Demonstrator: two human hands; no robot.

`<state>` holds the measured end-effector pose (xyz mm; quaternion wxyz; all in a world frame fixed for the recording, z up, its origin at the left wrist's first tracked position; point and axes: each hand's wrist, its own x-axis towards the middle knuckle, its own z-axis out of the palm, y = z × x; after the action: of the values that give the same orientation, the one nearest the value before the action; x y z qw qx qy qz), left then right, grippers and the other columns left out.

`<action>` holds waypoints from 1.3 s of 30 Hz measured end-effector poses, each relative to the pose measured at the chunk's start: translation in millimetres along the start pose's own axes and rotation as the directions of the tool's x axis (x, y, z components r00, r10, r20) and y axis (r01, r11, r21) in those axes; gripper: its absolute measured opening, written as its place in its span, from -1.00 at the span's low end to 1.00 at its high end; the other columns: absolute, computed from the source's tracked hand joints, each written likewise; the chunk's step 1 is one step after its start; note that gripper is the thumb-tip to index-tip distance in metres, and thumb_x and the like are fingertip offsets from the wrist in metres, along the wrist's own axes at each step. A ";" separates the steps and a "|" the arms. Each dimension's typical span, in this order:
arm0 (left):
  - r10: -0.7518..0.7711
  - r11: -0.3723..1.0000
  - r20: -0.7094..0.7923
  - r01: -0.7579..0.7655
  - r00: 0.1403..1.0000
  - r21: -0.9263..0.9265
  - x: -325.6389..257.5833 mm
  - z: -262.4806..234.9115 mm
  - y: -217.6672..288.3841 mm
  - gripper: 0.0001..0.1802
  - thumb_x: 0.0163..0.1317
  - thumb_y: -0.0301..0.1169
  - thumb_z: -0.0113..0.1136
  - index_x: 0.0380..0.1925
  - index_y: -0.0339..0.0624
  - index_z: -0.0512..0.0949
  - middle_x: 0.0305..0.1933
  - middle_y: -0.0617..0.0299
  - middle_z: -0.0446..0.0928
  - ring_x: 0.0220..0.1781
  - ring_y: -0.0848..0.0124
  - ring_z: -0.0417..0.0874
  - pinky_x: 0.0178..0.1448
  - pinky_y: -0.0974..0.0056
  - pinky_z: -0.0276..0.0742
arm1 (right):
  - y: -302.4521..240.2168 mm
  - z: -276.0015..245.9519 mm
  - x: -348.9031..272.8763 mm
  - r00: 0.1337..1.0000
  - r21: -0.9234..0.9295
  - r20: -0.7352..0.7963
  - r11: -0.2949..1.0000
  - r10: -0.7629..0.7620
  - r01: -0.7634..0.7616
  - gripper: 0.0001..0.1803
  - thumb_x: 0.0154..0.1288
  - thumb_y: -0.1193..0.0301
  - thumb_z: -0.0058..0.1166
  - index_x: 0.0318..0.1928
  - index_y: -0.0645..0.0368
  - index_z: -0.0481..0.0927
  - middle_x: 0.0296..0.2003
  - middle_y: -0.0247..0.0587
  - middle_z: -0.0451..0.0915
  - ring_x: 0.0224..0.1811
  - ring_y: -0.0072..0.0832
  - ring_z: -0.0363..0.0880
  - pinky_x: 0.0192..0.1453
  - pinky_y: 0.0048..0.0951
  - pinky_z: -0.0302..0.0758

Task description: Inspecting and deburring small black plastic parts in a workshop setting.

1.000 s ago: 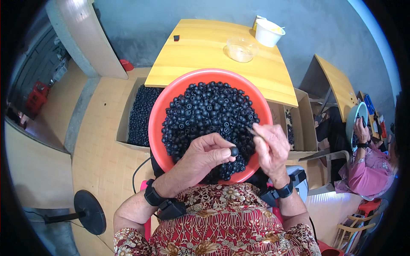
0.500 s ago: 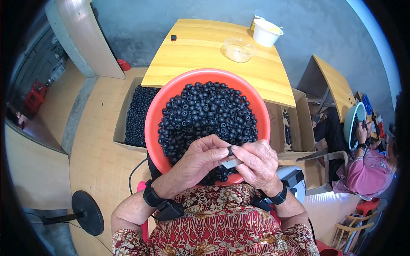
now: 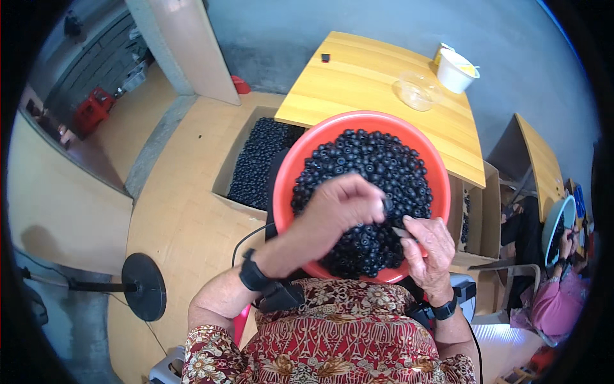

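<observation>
Red basin (image 3: pixel 300 166) heaped with small dark round pieces (image 3: pixel 371 160); left hand (image 3: pixel 342 205) pinching 1, right hand (image 3: pixel 430 246) gripping thin tool.

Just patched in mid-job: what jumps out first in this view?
A big round red plastic basin heaped with small dark round pieces fills the centre, on the person's lap. The left hand reaches over the heap; the right hand sits at its near right edge. A cardboard box of the same pieces lies left.
</observation>
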<state>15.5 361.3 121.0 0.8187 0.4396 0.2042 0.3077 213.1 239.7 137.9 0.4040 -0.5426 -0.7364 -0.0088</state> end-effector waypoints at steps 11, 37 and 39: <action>0.481 0.730 -0.647 0.139 0.592 0.669 6.1 -185.2 51.2 -0.67 0.31 -0.51 0.27 0.08 -0.25 0.60 -0.04 0.12 0.68 0.01 0.22 0.72 0.18 0.18 0.62 | 7.2 2.9 -4.2 0.999 -0.067 -0.001 0.997 0.038 -0.038 -0.74 0.19 0.60 0.27 -0.08 0.29 0.70 -0.30 -0.05 0.67 -0.31 -0.19 0.63 -0.21 -0.26 0.55; 0.305 0.144 0.130 -0.181 0.943 0.973 7.7 -62.9 -5.1 -0.73 0.14 -0.54 0.36 -0.12 -0.26 0.66 -0.16 0.08 0.68 -0.09 0.14 0.71 0.03 0.17 0.60 | 11.6 1.3 -6.1 0.985 0.039 -0.048 0.985 0.168 -0.166 -0.74 0.12 0.65 0.31 -0.12 0.30 0.72 -0.29 -0.08 0.70 -0.29 -0.24 0.67 -0.20 -0.32 0.58; 0.207 0.435 0.019 -0.109 0.978 0.894 0.8 -45.9 -2.5 -0.72 0.21 -0.54 0.33 -0.06 -0.27 0.67 -0.10 0.13 0.72 -0.07 0.29 0.73 0.05 0.27 0.61 | 9.0 2.3 -5.6 0.980 0.090 -0.050 0.978 0.194 -0.189 -0.74 0.15 0.65 0.30 -0.11 0.30 0.72 -0.27 -0.08 0.72 -0.28 -0.26 0.68 -0.19 -0.34 0.58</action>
<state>-10.8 388.1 94.6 0.4240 0.8050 0.3310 0.2504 219.5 240.0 129.1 0.4473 -0.5929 -0.6681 0.0456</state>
